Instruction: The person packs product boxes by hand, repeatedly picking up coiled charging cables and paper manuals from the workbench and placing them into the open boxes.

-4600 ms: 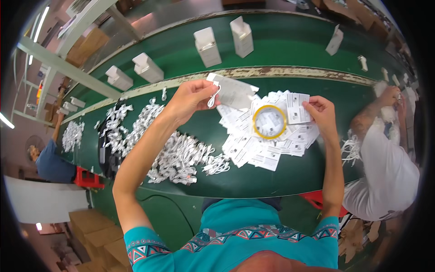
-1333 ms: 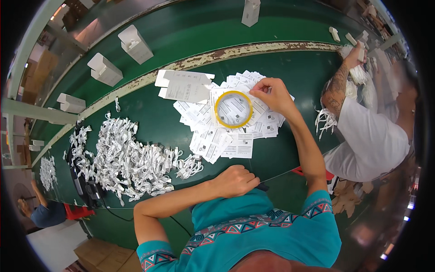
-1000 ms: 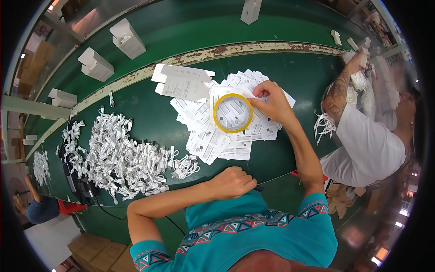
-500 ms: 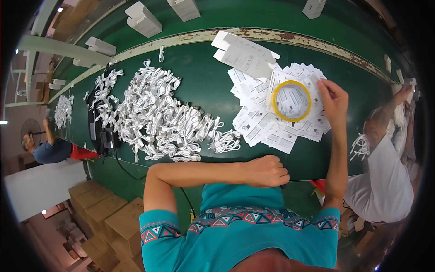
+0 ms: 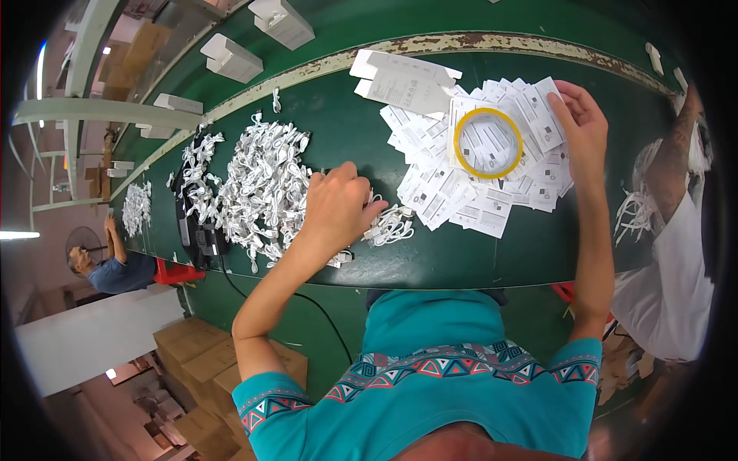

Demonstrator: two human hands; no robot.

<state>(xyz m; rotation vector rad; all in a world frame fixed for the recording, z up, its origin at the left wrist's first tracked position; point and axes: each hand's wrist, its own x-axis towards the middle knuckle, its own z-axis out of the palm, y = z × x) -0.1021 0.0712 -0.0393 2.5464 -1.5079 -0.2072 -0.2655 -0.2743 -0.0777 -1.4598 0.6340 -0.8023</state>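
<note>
My left hand is over the right side of a heap of bundled white cables. Its thumb stands away from the curled fingers, whose tips are hidden among the cables; I see nothing held. At the right, my right hand pinches the edge of a white printed leaflet between thumb and fingers. Beneath it spreads a fanned pile of similar leaflets. A roll of tape with a yellow rim lies flat on that pile, left of the held leaflet.
An opened white carton touches the leaflets' far edge. More white boxes stand beyond the green table's worn rail. Black devices with a cord lie left of the heap. A co-worker's arm is at the right, another person far left.
My left hand has gone from a closed rest at the table's front edge to the cable heap. My right hand has shifted slightly up and right, drawing a leaflet outward. The view has shifted.
</note>
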